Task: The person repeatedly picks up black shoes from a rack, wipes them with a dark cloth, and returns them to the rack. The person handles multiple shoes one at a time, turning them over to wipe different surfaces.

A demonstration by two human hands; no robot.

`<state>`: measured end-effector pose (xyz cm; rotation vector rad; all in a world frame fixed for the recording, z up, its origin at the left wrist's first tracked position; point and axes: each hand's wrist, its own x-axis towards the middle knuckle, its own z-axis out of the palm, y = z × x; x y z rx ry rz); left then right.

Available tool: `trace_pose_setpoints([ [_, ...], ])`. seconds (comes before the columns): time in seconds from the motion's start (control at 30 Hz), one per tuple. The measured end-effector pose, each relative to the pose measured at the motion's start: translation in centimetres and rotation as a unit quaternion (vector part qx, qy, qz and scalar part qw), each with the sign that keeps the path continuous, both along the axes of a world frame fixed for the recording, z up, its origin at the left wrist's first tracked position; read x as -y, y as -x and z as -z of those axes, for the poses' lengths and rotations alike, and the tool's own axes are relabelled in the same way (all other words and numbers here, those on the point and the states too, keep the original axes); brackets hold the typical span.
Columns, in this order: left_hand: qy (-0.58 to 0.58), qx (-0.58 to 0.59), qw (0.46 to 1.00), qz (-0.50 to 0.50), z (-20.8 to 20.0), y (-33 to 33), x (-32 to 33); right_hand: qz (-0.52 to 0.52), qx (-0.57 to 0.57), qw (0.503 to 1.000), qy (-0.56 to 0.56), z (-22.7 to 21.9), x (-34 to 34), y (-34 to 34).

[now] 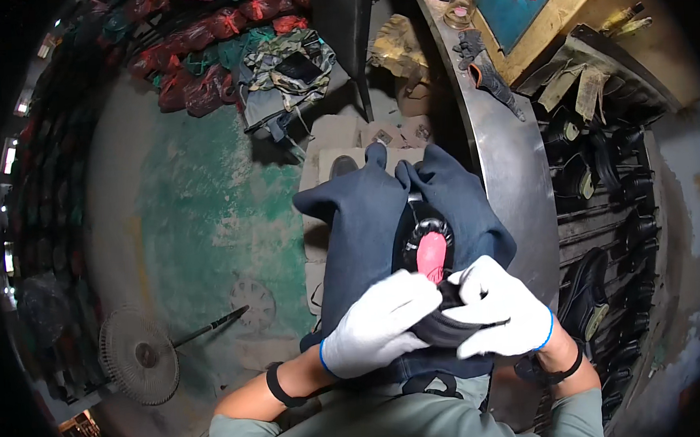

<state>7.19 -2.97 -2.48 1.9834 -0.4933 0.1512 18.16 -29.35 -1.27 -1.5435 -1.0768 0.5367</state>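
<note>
Two hands in white knit gloves w/ blue-edged cuffs, both on a black shoe [445,332] sitting in the person's lap, right on the dark blue apron [359,250]. L hand [383,320] is closed in tight on the shoe's near L side, fingers bunched, tips right by the near end of a pink piece [431,254] that shows in the shoe. Can't tell if they're actually pinching the pink bit. R hand [497,310] grips the rounded near end from the other side, fingers a bit apart, thumb up top. Far end of the shoe is shiny black & puckered, pointing away from the person. Black bands on both forearms, fwiw.

Rest of the shop: metal bench [514,170] along the R w/ a grey work glove [485,69] on it, glass jar [458,13] near its far end. Further R there's a slatted rack [588,234] w/ rows of black shoes. Upper L = pile of red plastic bags [201,88] + some green ones, & next to that a camo garment [291,67] w/ a dark flat thing on top. Floor fan [139,356] lower L, on worn green floor [198,187].
</note>
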Motion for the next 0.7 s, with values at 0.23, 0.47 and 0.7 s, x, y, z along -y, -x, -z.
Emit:
trace_pose_setpoints([
  [0.23,0.111,-0.141,0.972,-0.152,0.5,-1.9,1.0,0.199,-0.294,0.935,0.004,3.0,-0.3,1.2],
  [0.47,-0.009,-0.372,0.902,-0.220,-0.2,-5.9,-0.7,0.298,-0.114,0.924,0.210,2.6,-3.0,-0.8],
  [0.7,-0.106,-0.215,0.951,-0.196,-0.2,-5.8,-1.1,0.311,-0.032,0.918,0.244,1.7,-2.8,-0.4],
])
